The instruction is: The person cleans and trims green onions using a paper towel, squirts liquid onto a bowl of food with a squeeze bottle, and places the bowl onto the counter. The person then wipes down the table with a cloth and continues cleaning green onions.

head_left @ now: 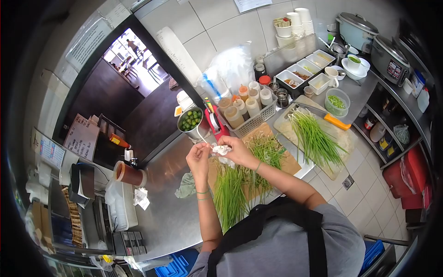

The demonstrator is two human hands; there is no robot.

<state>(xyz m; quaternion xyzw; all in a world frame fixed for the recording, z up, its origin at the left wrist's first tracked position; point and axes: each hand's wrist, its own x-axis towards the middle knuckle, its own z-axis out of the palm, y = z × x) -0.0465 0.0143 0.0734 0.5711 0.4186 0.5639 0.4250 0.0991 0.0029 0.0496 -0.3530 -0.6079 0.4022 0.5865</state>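
Note:
My right hand (236, 151) is closed on a crumpled white piece, paper or thin plastic (222, 150); which of the two I cannot tell. Close by on its left, my left hand (199, 158) has its fingertips pinched together near that piece's edge. Whatever those fingertips hold is too small to make out. Below both hands, long green scallions (230, 191) lie on brown cardboard (288, 161), with more greens and their roots (265, 150) beside them. A red tape dispenser (213, 119) stands just beyond the hands, next to a metal pot of small green limes (190, 120).
On the right, a cutting board (344, 138) bears trimmed scallions (316, 136) and a knife with an orange handle (337, 122). Sauce bottles fill a basket (256, 117) behind. A grey-green cloth (186, 185) lies on the steel counter (161, 221). A tub of red sauce (129, 174) stands left.

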